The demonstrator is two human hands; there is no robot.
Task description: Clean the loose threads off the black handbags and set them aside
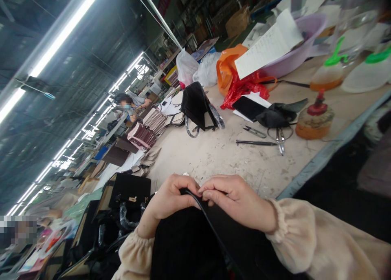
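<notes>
Close to me is a large black bag piece [189,243], with a thin raised edge running along its top. My left hand [172,198] curls round the upper corner of that edge, fingers closed on it. Beside it, my right hand [235,198] pinches the same edge between thumb and fingers, the two hands' fingertips almost meeting. Whether a smaller part is caught between the fingertips is hidden. Further up the table a black handbag [197,106] with plastic-wrapped handles lies on its side.
On the right lie thread snips [255,131], a black pen [256,143], scissors [280,141] and a phone [249,107], near a bottle of amber liquid [314,121]. Black bags [131,190] crowd the left. Behind stand stacked brown pieces [142,135], a purple basin [287,62] and a co-worker [131,102].
</notes>
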